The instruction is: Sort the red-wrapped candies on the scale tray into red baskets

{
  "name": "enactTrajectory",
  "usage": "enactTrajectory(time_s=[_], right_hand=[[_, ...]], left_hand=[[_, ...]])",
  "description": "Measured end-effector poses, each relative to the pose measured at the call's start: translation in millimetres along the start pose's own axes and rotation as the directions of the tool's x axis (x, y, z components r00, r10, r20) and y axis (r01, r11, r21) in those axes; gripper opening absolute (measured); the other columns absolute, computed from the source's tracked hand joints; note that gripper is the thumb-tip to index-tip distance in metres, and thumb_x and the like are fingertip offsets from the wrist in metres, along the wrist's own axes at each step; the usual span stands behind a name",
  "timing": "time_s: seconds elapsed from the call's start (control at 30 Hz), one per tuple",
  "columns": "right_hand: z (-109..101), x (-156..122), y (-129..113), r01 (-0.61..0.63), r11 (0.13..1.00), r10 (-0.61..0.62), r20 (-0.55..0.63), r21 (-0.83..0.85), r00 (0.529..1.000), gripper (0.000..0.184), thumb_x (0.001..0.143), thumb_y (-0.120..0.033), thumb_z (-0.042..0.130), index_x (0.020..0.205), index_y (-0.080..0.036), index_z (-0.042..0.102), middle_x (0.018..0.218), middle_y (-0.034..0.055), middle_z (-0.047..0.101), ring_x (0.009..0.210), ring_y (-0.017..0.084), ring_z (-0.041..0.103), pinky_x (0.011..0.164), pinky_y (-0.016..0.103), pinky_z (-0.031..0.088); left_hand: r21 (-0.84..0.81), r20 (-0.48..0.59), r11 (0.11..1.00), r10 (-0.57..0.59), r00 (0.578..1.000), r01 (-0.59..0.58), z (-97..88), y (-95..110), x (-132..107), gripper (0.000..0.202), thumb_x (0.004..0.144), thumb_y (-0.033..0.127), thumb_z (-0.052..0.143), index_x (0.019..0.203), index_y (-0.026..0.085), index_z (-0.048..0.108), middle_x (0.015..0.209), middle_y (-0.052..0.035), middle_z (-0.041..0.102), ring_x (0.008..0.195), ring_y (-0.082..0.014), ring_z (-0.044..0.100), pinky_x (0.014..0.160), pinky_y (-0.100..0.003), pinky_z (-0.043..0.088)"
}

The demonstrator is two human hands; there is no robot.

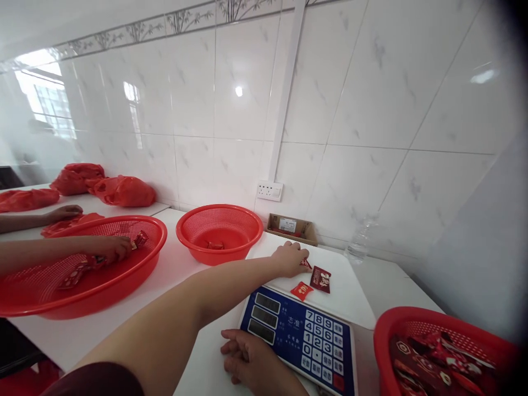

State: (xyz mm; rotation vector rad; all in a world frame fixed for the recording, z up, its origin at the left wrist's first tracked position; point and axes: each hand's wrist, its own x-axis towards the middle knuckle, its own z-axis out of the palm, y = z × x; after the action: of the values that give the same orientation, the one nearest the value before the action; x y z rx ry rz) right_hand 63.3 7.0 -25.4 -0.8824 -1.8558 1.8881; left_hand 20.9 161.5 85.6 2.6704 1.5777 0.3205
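Note:
My left hand reaches over the white pan of a digital scale. Its fingers are closed on a small red packet, mostly hidden beneath them. Beside it on the pan lie a dark red packet and a smaller bright red packet. My right hand rests at the near left corner of the scale's blue keypad panel. Its fingers are loosely bent and apart, with nothing visible in them.
A red basket of packets stands right; another red basket holds a packet. At left, a co-worker's hand grips a packet over a large basket. Behind are a cardboard box, clear bottle and red bags.

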Motion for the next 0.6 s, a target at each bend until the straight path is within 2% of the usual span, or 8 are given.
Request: enactTrajectory(time_s=[0.13, 0.23, 0.37, 0.43, 0.5, 0.53, 0.6], right_hand=[[-0.6, -2.4, -3.7, -0.003, 1.000, 0.003, -0.009, 0.000, 1.000, 0.050, 0.067, -0.027, 0.067, 0.115, -0.018, 0.056, 0.101, 0.0059, 0.060, 0.062, 0.008, 0.055, 0.063, 0.025, 0.045], [-0.1, -2.6, -3.6, 0.006, 1.000, -0.006, -0.013, 0.021, 1.000, 0.049, 0.067, -0.028, 0.066, 0.114, -0.018, 0.056, 0.099, 0.0057, 0.059, 0.063, 0.009, 0.055, 0.063, 0.026, 0.045], [1.3, -1.4, -5.4, -0.010, 1.000, 0.010, -0.015, 0.021, 1.000, 0.049, 0.067, -0.026, 0.064, 0.115, -0.015, 0.055, 0.100, 0.0074, 0.058, 0.066, 0.010, 0.056, 0.063, 0.027, 0.046], [1.9, -0.4, -6.6, -0.032, 0.999, 0.032, -0.005, 0.015, 0.999, 0.050, 0.066, -0.025, 0.064, 0.114, -0.014, 0.056, 0.100, 0.0080, 0.058, 0.068, 0.011, 0.055, 0.061, 0.027, 0.046], [2.4, 0.7, -7.2, -0.048, 0.999, 0.048, -0.008, 0.010, 0.999, 0.051, 0.065, -0.025, 0.065, 0.114, -0.014, 0.056, 0.099, 0.0082, 0.057, 0.067, 0.011, 0.055, 0.058, 0.026, 0.046], [2.5, 1.1, -7.4, -0.051, 0.999, 0.051, -0.010, 0.007, 0.999, 0.052, 0.064, -0.025, 0.066, 0.114, -0.014, 0.056, 0.099, 0.0081, 0.057, 0.066, 0.011, 0.054, 0.057, 0.026, 0.045], [2.8, 1.0, -8.2, -0.049, 0.999, 0.050, -0.019, 0.014, 0.999, 0.052, 0.064, -0.026, 0.067, 0.113, -0.016, 0.056, 0.098, 0.0072, 0.057, 0.067, 0.011, 0.055, 0.057, 0.025, 0.045]], left_hand=[[0.011, -0.048, 0.999, -0.030, 0.998, 0.030, -9.9, -16.6, -7.2, 0.035, 0.080, 0.048, 0.052, 0.104, 0.022, 0.052, 0.109, -0.0061, 0.051, 0.105, -0.0228, 0.046, 0.086, -0.033, 0.042], [0.021, -0.119, 0.990, -0.133, 0.984, 0.137, -28.6, -42.7, -17.8, 0.036, 0.082, 0.047, 0.049, 0.109, 0.023, 0.049, 0.116, -0.0060, 0.048, 0.112, -0.0239, 0.041, 0.089, -0.034, 0.041], [0.016, -0.190, 0.936, -0.342, 0.920, 0.351, -54.6, -86.5, -40.8, 0.035, 0.087, 0.041, 0.040, 0.115, 0.021, 0.044, 0.125, -0.0099, 0.041, 0.119, -0.0277, 0.036, 0.089, -0.039, 0.041], [0.011, -0.198, 0.899, -0.428, 0.882, 0.439, -60.1, -102.3, -53.5, 0.039, 0.087, 0.040, 0.039, 0.119, 0.018, 0.041, 0.133, -0.0147, 0.034, 0.125, -0.0321, 0.031, 0.093, -0.046, 0.036], [0.006, -0.182, 0.881, -0.464, 0.867, 0.473, -58.8, -108.1, -63.5, 0.049, 0.085, 0.045, 0.041, 0.124, 0.016, 0.036, 0.141, -0.0178, 0.023, 0.131, -0.0366, 0.018, 0.098, -0.056, 0.026], [0.002, -0.166, 0.886, -0.457, 0.874, 0.464, -55.9, -106.5, -66.6, 0.053, 0.084, 0.048, 0.041, 0.127, 0.017, 0.035, 0.144, -0.0174, 0.018, 0.133, -0.0370, 0.012, 0.100, -0.058, 0.021], [-0.015, -0.122, 0.919, -0.393, 0.911, 0.394, -47.7, -94.2, -68.5, 0.059, 0.083, 0.054, 0.041, 0.130, 0.020, 0.033, 0.148, -0.0143, 0.013, 0.136, -0.0341, 0.004, 0.104, -0.056, 0.014]])
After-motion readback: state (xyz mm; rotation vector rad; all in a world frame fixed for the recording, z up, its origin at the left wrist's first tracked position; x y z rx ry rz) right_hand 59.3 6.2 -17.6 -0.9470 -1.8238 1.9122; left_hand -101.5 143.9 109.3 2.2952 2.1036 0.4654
